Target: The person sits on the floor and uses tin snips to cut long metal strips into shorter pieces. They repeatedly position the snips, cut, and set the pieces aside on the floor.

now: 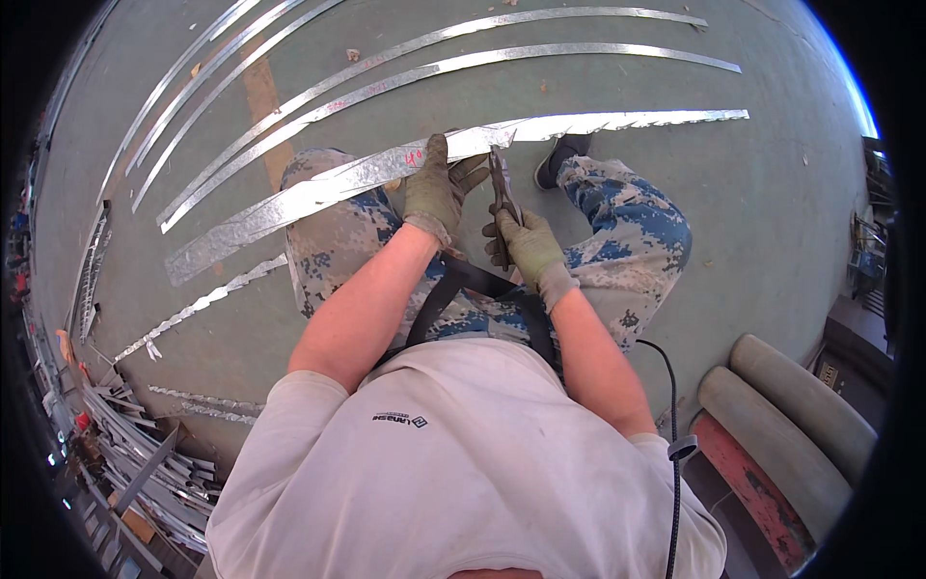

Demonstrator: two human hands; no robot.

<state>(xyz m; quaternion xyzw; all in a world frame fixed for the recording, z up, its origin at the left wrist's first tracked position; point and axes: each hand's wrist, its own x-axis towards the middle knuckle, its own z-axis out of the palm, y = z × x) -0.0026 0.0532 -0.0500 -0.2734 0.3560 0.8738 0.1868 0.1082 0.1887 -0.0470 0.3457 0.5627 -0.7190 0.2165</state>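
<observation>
A long strip of shiny sheet metal (318, 196) lies across my lap, running from lower left to upper right. Its right half has a jagged, notched edge, and red marks show near the middle. My left hand (436, 191), in a grey-green work glove, grips the strip close to those marks, thumb on top. Just to its right, my gloved right hand (529, 243) is closed round the handles of a pair of tin snips (501, 183). The snips point away from me, and their tips meet the strip's near edge; whether the blades are closed I cannot make out.
Several more metal strips (502, 60) lie on the green floor (772, 193) ahead and to the left. A narrow jagged offcut (207, 301) rests left of my knee. Scrap metal (159, 473) is heaped at lower left. Two grey rolls (791, 415) stand at lower right, near a black cable (673, 482).
</observation>
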